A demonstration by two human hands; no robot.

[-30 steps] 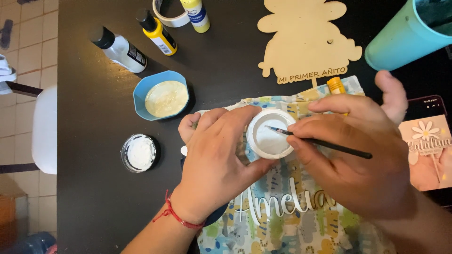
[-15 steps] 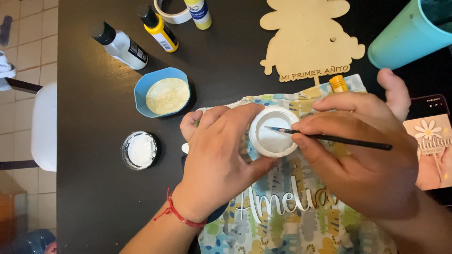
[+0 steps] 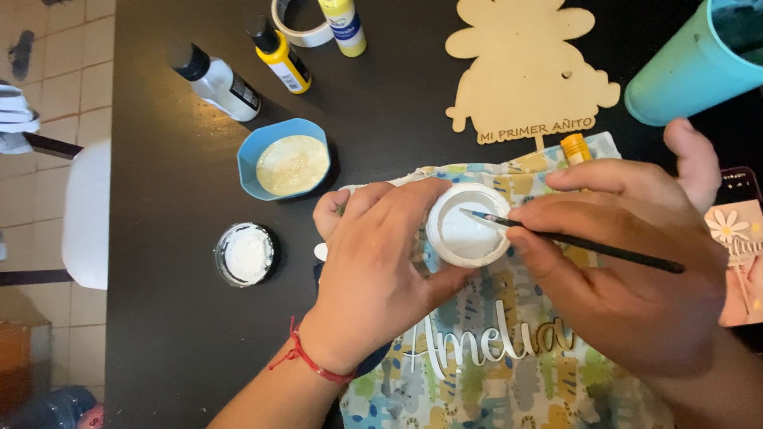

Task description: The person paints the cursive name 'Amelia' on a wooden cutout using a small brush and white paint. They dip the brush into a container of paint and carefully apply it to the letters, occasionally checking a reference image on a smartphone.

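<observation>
The left hand [image 3: 373, 270] clasped the small white paint pot [image 3: 467, 226] to steady it, while the right hand [image 3: 628, 270] pinched a thin brush [image 3: 572, 241], tip dipped inside

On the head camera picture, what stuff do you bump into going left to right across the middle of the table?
Round lid of white paint → left hand → white paint pot → thin paintbrush → right hand.
</observation>
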